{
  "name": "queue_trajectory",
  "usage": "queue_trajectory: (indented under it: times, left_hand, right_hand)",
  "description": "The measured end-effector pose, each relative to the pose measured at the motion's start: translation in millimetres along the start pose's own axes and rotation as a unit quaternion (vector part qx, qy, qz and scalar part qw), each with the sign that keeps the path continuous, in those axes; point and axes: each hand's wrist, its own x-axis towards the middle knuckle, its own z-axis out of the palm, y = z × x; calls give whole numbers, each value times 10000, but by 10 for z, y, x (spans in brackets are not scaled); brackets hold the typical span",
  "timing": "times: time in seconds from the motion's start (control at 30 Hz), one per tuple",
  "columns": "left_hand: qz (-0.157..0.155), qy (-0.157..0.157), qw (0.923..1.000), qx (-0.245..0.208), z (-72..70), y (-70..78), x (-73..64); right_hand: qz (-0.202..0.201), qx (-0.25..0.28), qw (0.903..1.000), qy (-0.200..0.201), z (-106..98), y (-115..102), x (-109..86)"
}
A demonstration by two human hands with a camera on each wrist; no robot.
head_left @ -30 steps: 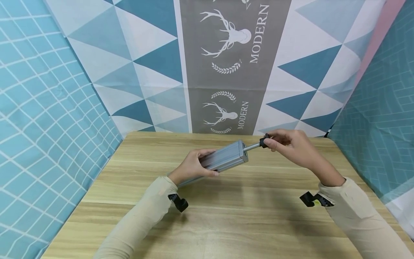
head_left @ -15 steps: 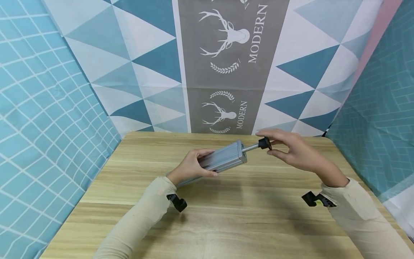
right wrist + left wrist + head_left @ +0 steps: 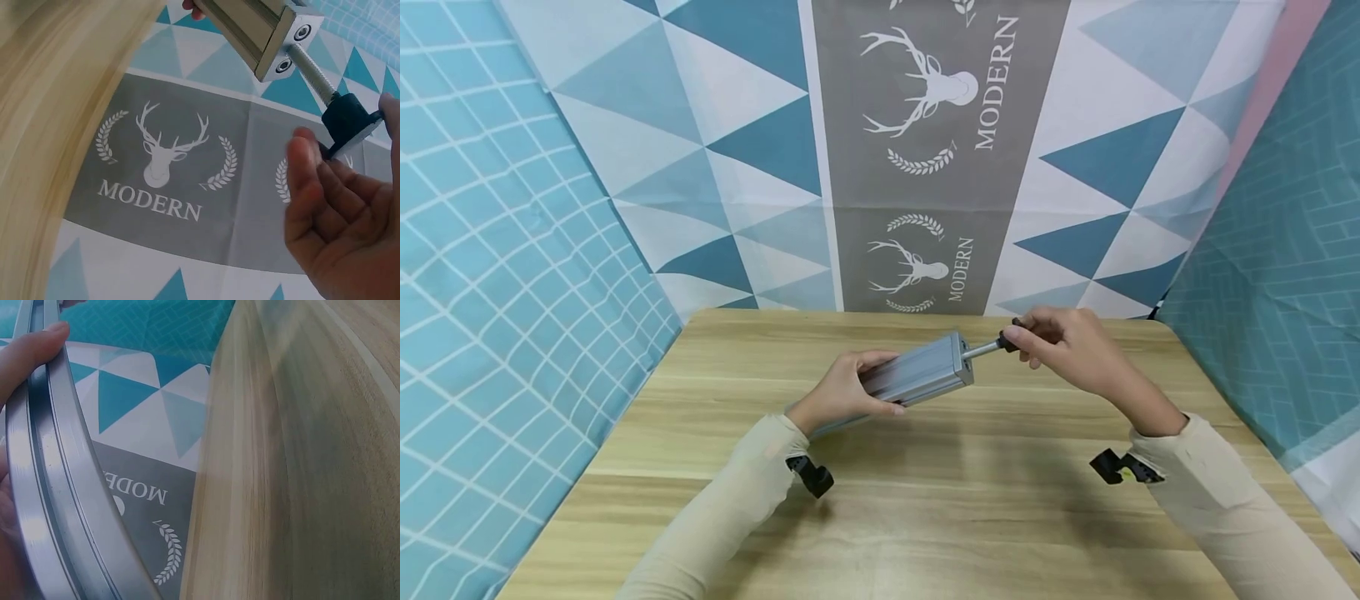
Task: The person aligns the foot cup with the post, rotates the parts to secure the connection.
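Observation:
My left hand [image 3: 841,390] grips a silver square aluminium profile [image 3: 925,368], thumb on the near side and fingers over the far side. A grooved side of the profile [image 3: 69,456] runs past the thumb in the left wrist view. The bar slants up to the right, its capped end facing my right hand [image 3: 1071,350]. From that end cap [image 3: 290,47], which has screws in it, a threaded rod [image 3: 314,75] sticks out. The rod carries a black levelling foot [image 3: 347,122], and my right thumb and fingers pinch the foot's rim. The bar's lower end is hidden behind my left hand.
A wooden table [image 3: 880,517] lies beneath both hands. Behind it hangs a patterned cloth [image 3: 917,167] with deer heads and triangles. Blue cloths stand at the left side [image 3: 512,250] and right side [image 3: 1285,275]. Each sleeve bears a black wrist mount [image 3: 811,475].
The right hand let go of the levelling foot, its fingers spread around it half a second ago, and now pinches it again. The left hand and the profile have hardly moved.

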Motion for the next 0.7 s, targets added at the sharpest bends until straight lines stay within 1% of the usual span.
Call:
queue_trajectory:
  times: [0.1, 0.23, 0.33, 0.4, 0.47, 0.53, 0.57, 0.6, 0.63, 0.7]
  left_hand:
    - [-40, 5, 10000, 4, 5, -6, 4]
    - [-82, 52, 10000, -2, -3, -7, 5]
    - [-104, 72, 9999, -3, -14, -3, 0]
    - [-129, 65, 9999, -4, -19, 0, -2]
    - [-170, 57, 9998, 3, -22, 3, -4]
    - [-199, 66, 9998, -11, -22, 7, -4]
    - [-212, 74, 9997, -22, -23, 10, -4]
    - [-214, 84, 9997, -29, -22, 13, -3]
    - [-216, 88, 9997, -33, -21, 15, -2]
    - [-196, 99, 9998, -27, -17, 18, 0]
  right_hand:
    - [-111, -5, 9998, -158, -36, 19, -18]
    - [-384, -73, 9983, -421, -101, 53, -43]
    - [-770, -89, 9956, -527, -124, 90, -48]
    - [-1147, -56, 9922, -481, -122, 120, -42]
    - [-1549, -37, 9874, -322, -108, 143, -29]
    - [-1864, -50, 9824, -126, -88, 159, -13]
    - [-1948, -49, 9808, -45, -79, 163, -8]
    - [-1986, -62, 9801, 34, -72, 164, -6]
    - [-1941, -76, 9809, 99, -66, 160, -7]
    - [-1602, -85, 9869, 184, -56, 140, -17]
